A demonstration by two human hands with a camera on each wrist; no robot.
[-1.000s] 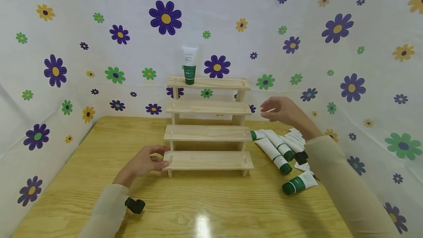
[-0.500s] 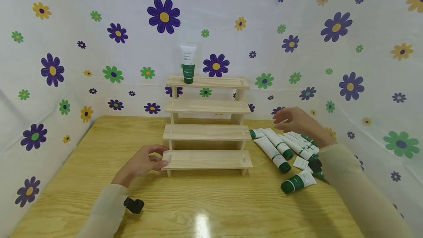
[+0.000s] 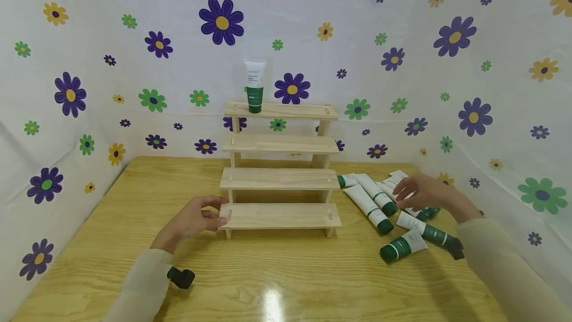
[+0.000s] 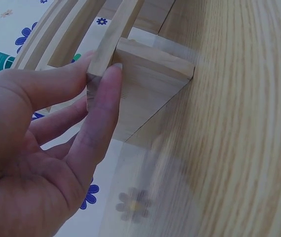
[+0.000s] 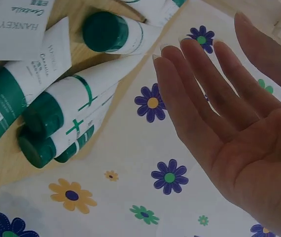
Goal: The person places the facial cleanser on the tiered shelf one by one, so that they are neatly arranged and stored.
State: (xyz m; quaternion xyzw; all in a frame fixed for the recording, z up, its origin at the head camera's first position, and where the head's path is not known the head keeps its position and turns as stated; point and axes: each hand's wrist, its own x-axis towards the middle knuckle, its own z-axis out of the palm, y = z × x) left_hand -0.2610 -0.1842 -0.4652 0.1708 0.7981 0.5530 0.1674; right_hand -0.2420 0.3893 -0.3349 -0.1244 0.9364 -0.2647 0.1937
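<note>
While left hand pinches bottom step of wooden rack, right hand, relaxed and empty, hangs near loose tubes on table; stray tug could topple upright tube from top step.

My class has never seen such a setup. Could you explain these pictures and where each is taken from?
No robot: a person does the work bare-handed. The wide view comes from a camera on the head, the close ones from a camera on each wrist. On the wooden table stands a four-tier wooden rack, one green-and-white squeeze tube upright on top. More tubes lie heaped to its right. The left hand pinches the rack's lowest shelf; the right hand, over the tubes, holds nothing.
</note>
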